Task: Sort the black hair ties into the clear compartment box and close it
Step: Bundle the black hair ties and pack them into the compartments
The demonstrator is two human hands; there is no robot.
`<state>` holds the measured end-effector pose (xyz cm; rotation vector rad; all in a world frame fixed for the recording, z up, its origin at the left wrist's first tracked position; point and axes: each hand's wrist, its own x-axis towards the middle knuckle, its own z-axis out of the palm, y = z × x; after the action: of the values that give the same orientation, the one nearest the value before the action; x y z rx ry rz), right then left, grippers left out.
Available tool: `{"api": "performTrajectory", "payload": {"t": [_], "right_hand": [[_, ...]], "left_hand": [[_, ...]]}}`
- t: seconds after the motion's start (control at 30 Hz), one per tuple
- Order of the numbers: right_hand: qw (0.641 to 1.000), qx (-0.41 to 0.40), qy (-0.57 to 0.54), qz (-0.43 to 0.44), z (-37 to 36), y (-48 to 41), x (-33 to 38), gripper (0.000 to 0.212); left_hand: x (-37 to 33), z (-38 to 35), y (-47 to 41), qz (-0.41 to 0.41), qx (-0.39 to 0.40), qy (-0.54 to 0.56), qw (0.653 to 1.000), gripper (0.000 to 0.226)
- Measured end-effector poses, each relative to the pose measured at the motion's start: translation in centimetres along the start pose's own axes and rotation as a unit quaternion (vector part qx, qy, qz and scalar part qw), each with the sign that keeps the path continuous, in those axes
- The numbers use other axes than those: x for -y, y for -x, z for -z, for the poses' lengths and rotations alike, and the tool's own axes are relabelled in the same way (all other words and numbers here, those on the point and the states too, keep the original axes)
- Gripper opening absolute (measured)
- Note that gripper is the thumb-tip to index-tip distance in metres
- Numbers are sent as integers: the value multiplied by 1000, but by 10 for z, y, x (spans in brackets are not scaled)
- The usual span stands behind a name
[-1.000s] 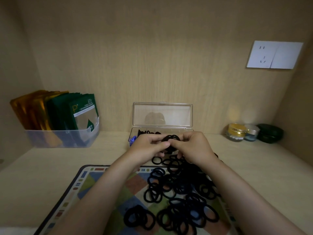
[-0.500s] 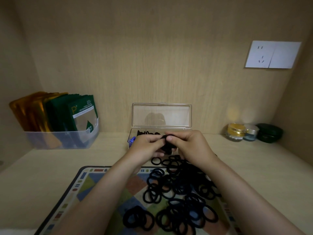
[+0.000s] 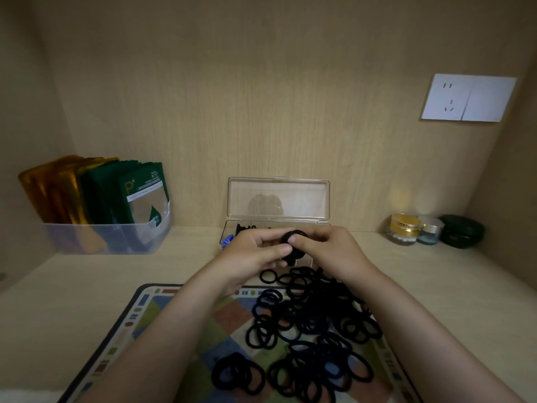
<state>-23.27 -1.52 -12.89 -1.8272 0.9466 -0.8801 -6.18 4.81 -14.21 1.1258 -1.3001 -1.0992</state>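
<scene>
While both hands meet above the near edge of the box, a small bundle of black elastic hair ties (image 3: 291, 242) sits pinched between them. The left hand (image 3: 255, 254) has its thumb and curled fingers on the bundle's left side. The right hand (image 3: 331, 251) closes its thumb and fingers on the right side, so the two thumb tips nearly touch.

Just beyond and under the hands lies the clear plastic compartment box (image 3: 231, 228). Its hinged transparent lid (image 3: 279, 199) stands upright against the back wall. A few black ties show in the box's far-left compartment, past the left hand's knuckles; the other compartments are hidden by the hands. A small blue object (image 3: 228, 239) lies against the box's left end, just beside the left hand; I cannot tell what it is.

Below the wrists and between the forearms a loose heap of black hair ties (image 3: 313, 330) spreads over a patchwork-patterned mat with a dark border (image 3: 151, 309). The mat lies on the pale wooden shelf (image 3: 72, 301).

Well to the left of the left hand is a clear plastic bin (image 3: 107, 242) holding upright green and gold sachets. Well to the right of the right hand stand a gold-lidded jar (image 3: 404, 228), a silver-lidded jar (image 3: 430, 232) and a dark green round case (image 3: 462, 231). A white wall socket plate (image 3: 467, 97) is on the wall high above the right hand.
</scene>
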Motion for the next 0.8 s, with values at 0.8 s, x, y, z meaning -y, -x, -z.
{"api": "performTrajectory", "payload": {"t": [0.8], "right_hand": [[985,107,-103,-93,-6,-47,37,27]], "left_hand": [[-8,18,-12,-63,-221,-12,973,18]]}}
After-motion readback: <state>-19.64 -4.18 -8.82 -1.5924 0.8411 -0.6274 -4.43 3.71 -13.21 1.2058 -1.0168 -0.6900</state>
